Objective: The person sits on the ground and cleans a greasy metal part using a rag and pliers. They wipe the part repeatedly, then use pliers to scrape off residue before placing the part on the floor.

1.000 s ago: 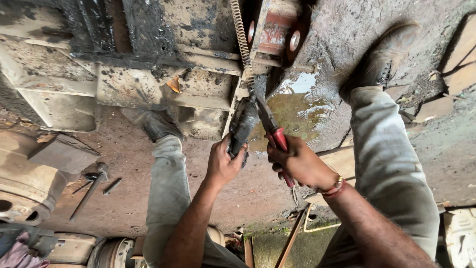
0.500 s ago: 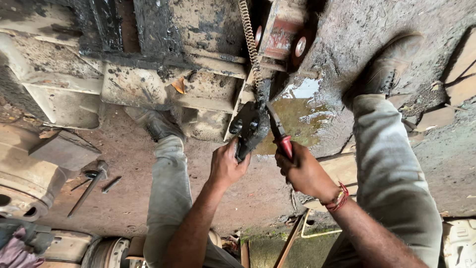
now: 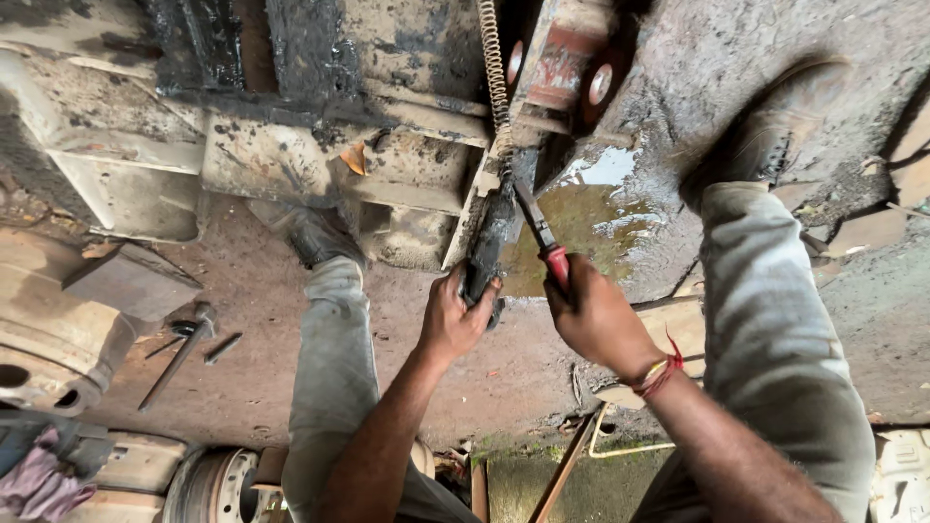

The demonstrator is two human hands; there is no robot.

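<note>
Pliers have swung closer in against the greasy black part, just below the spring now (nose right at it). Right hand fingers wrapped round the red handles, left hand still clenching the part's lower end.

Centre of frame tight: left hand and right hand side by side, dark metal arm and red-handled pliers between them. Spring and grimy metal frame block way upward. Puddle right of pliers. Legs fence both sides. Bare ground left of centre, except hammer and wheel hub at left edge.
</note>
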